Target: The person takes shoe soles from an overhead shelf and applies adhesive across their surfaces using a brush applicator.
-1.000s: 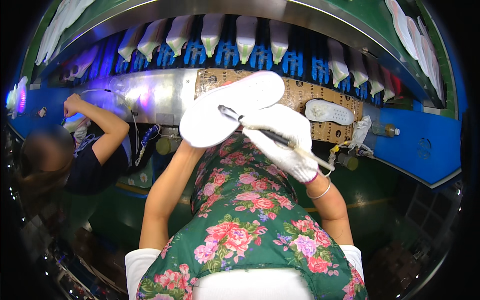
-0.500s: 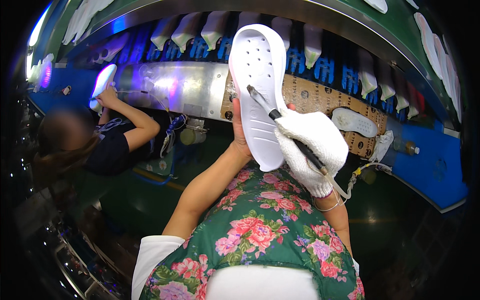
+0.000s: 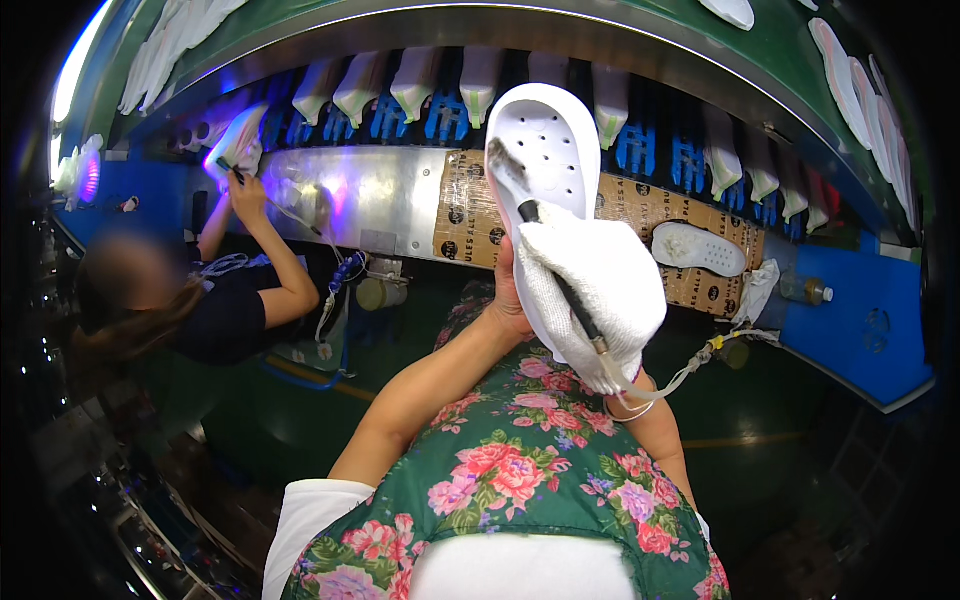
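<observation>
My bare left hand [image 3: 508,290] grips a white shoe sole [image 3: 560,115] from beneath and along its left side. The sole stands lengthwise in front of me, its hollow inner face with small holes turned up. My right hand [image 3: 610,280], in a white knitted glove, is closed around a brush [image 3: 513,182] with a dark handle and a thin clear tube [image 3: 660,392] at its rear end. The bristles touch the left inner edge of the sole near its far end. The glove hides the sole's near part.
Behind the sole, shoe uppers [image 3: 413,85] hang along a rack with blue holders [image 3: 636,148]. A second sole [image 3: 698,249] lies on brown cardboard [image 3: 465,210], near a small bottle [image 3: 806,290] and crumpled white cloth [image 3: 757,290]. At left a co-worker [image 3: 235,300] brushes a lit shoe part.
The brush has moved up from the sole's middle to its far left inner edge. The sole has shifted slightly right and down. The co-worker's hands have moved right.
</observation>
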A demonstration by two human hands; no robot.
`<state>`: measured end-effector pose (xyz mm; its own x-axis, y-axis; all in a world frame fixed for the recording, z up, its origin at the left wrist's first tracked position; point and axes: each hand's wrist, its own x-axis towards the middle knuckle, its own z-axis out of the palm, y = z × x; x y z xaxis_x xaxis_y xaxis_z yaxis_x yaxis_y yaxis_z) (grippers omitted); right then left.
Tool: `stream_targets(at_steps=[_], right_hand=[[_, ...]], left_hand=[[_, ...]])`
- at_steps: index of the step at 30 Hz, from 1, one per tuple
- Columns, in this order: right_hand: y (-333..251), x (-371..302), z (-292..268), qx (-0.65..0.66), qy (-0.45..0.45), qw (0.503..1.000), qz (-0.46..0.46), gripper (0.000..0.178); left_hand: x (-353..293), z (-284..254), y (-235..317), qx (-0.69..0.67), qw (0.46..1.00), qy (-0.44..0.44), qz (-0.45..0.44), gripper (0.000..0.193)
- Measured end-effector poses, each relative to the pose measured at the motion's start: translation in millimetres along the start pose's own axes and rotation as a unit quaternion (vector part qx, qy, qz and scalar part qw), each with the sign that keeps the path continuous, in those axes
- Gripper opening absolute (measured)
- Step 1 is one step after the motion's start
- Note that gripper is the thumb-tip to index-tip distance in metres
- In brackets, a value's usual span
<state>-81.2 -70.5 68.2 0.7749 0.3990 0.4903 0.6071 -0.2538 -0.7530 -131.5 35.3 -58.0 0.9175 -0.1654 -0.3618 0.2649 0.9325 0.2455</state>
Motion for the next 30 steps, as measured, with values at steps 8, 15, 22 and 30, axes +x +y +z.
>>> stream_targets(at_steps=[8,15,22,30], right_hand=[[6.0,8.3,0.2,0.005,0.087,0.996,0.011,0.022],[6.7,5.4,3.6,0.069,0.055,0.994,0.062,0.022],[3.8,-4.7,16.6,0.014,0.019,1.0,-0.003,0.024],[5.8,-14.1,22.1,0.001,0.032,0.999,0.023,0.031]], left_hand=[[9.0,13.6,2.6,-0.001,0.999,0.031,0.022,0.106],[25.5,7.9,21.3,-0.126,0.982,-0.14,0.03,0.112],[23.7,24.0,28.4,-0.111,0.965,-0.234,0.046,0.106],[26.3,27.2,42.6,-0.176,0.969,-0.175,0.015,0.102]])
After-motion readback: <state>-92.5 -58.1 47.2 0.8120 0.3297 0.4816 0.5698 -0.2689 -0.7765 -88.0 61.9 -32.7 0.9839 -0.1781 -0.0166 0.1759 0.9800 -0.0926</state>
